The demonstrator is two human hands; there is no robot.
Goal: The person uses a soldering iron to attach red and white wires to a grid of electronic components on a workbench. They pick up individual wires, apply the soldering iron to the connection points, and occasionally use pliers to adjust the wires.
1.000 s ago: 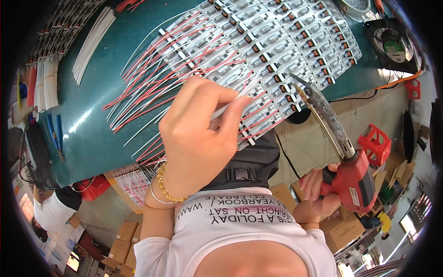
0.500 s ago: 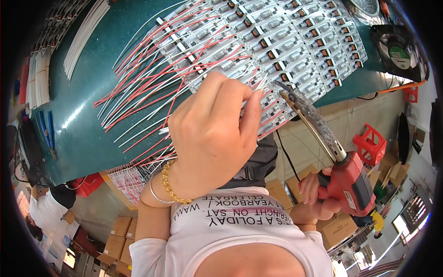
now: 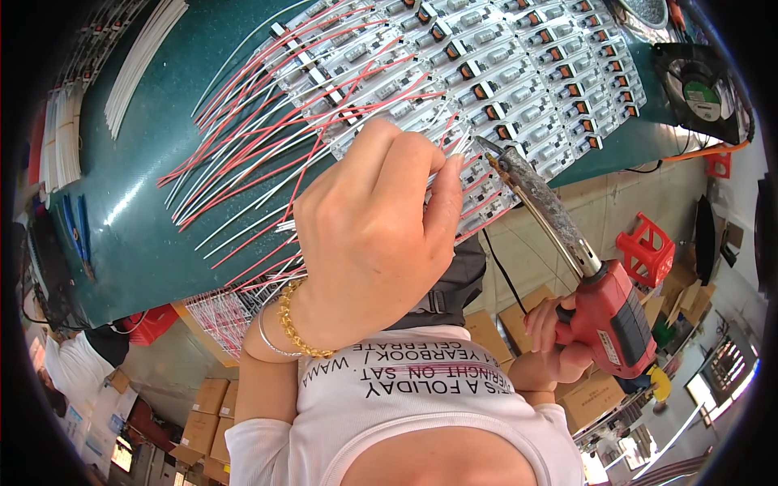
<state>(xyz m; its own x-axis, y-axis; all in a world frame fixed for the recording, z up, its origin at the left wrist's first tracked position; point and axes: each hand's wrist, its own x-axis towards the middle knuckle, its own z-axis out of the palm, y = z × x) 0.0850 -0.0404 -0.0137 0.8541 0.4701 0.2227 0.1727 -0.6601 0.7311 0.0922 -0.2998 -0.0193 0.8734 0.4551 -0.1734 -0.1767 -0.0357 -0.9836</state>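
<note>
Across a green counter [image 3: 142,251], a streak of light is reflected at the left; past its near edge, a pale tiled floor [image 3: 596,202] is seen, with cardboard boxes [image 3: 209,402] stacked and a red plastic stool [image 3: 647,251] placed at the right. Farther off, a co-worker in white [image 3: 77,362] and a person in yellow [image 3: 660,382] are glimpsed. On the counter, blue-handled pliers [image 3: 76,233] and a bundle of white strips [image 3: 143,61] are laid leftward, and a black fan [image 3: 698,99] is set at the right. Part of the boards is hidden by the left hand [image 3: 373,215], whose thumb and index finger are pressed together on thin white wires [image 3: 462,147]. In the right hand [image 3: 553,334] a red soldering gun [image 3: 613,317] is gripped, its crusted barrel slanted toward the left fingertips; whether its tip touches anything cannot be told. Rows of silvery circuit boards [image 3: 510,73], dotted with black-and-orange parts, are spread over the counter's upper middle, red wires [image 3: 306,180] fanned out leftward.
</note>
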